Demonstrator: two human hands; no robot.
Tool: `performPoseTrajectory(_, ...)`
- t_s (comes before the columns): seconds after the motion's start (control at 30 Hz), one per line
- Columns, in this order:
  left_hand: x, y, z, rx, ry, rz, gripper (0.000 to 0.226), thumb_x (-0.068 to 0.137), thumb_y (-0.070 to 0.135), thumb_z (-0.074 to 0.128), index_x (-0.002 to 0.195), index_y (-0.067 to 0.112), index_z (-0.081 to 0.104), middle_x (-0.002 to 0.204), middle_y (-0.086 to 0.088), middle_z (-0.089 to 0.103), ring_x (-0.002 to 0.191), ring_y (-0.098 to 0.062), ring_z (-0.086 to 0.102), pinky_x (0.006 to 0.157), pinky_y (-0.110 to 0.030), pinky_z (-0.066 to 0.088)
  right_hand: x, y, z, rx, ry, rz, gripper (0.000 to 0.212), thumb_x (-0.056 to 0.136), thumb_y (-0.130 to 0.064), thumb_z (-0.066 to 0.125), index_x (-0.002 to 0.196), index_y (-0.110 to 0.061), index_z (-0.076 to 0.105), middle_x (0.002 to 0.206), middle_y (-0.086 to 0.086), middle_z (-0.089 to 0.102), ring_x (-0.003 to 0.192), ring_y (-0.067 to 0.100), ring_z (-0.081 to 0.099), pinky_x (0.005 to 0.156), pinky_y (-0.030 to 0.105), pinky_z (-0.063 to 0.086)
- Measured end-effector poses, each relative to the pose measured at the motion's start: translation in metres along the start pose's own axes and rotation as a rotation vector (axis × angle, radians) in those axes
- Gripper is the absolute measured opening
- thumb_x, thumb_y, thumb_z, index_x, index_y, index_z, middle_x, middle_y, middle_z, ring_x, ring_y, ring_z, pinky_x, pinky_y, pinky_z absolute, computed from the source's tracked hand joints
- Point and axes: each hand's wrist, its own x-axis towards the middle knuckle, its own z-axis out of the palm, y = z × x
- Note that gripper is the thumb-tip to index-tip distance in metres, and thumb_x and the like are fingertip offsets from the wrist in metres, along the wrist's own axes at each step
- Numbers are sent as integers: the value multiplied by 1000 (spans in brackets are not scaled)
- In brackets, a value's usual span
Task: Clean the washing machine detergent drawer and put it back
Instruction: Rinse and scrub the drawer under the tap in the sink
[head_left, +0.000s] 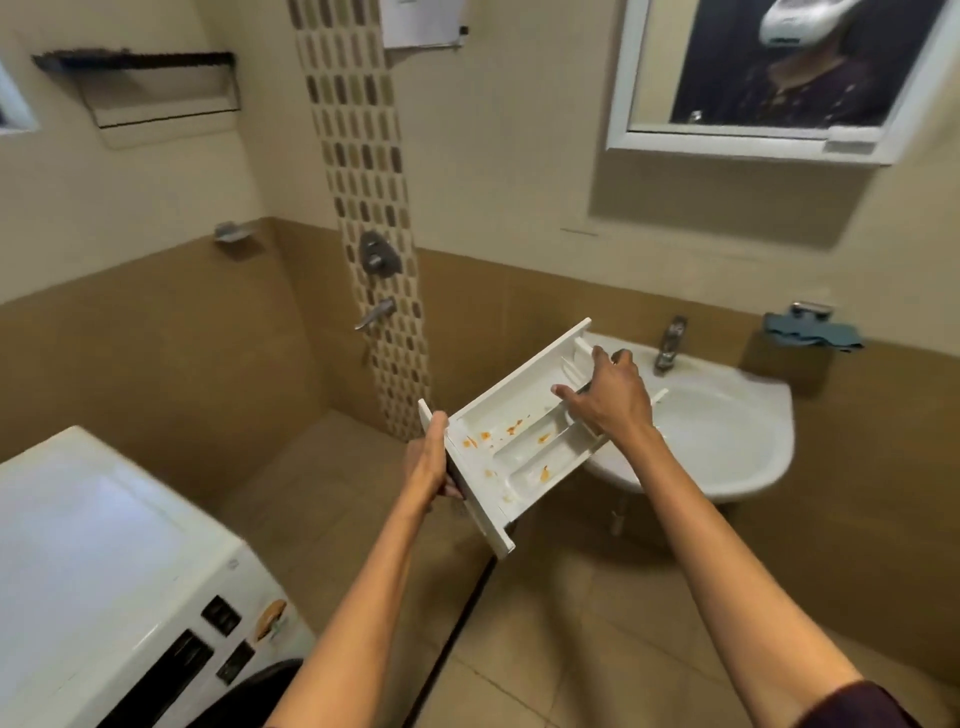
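A white detergent drawer (511, 415) with orange stains in its compartments is held in the air, tilted, its far end over the left edge of the white washbasin (748, 441). My left hand (428, 457) grips the drawer's front panel at its near end. My right hand (610, 395) holds the drawer's far end, fingers curled over the edge and thumb inside. The white washing machine (104, 561) stands at the lower left, with a dark open slot on its front panel.
A tap (667, 343) stands at the back of the basin. A blue cloth (810, 332) hangs on a wall holder to the right. Shower fittings (376, 280) are on the tiled wall behind. A mirror (769, 73) hangs above the basin. Tiled floor lies below.
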Motion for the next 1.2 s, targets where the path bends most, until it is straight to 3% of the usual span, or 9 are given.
performPoseTrajectory(0.17,42,28,75,89,-100,55,62,70,60,35,65,5,63,68,-20,68,53,-29,62,66,-44,58,46,69,-15,39,6,147,76,80,-50,63,139,-10,34,140,18,34,125,36,41,99,43,41)
performPoseTrajectory(0.37,108,45,152,188,-176,52,69,62,70,35,66,7,63,73,-13,67,63,-30,62,66,-40,54,90,137,-13,105,11,296,76,82,-46,63,140,-8,34,131,19,39,121,36,44,98,40,40)
performPoseTrajectory(0.47,143,51,192,231,-190,65,78,65,72,35,82,3,68,86,-13,69,77,-30,65,76,-40,55,113,168,-8,144,24,377,69,83,-43,63,136,-6,39,128,20,40,119,37,45,97,40,41)
performPoseTrajectory(0.57,177,55,230,274,-218,72,73,84,65,39,95,-3,63,99,-10,67,84,-27,63,78,-37,54,133,195,1,165,27,449,66,83,-42,62,133,-4,42,125,21,42,116,38,47,95,39,42)
performPoseTrajectory(0.8,245,57,303,398,-246,36,68,83,70,40,71,4,56,71,-9,59,71,-30,61,77,-43,56,167,249,34,278,-2,621,69,83,-42,62,136,-4,39,126,18,40,115,37,49,94,35,44)
performPoseTrajectory(0.97,274,40,335,368,-311,24,66,83,69,41,58,9,54,69,-9,60,73,-27,58,77,-40,49,182,273,57,354,-24,718,61,82,-35,65,129,-2,44,119,18,43,111,35,50,88,33,43)
performPoseTrajectory(1.2,287,27,372,297,-369,41,69,91,62,26,89,6,67,85,-8,69,82,-23,65,93,-44,48,198,295,79,449,-30,744,78,85,-32,64,146,-6,24,136,17,33,125,35,41,100,35,38)
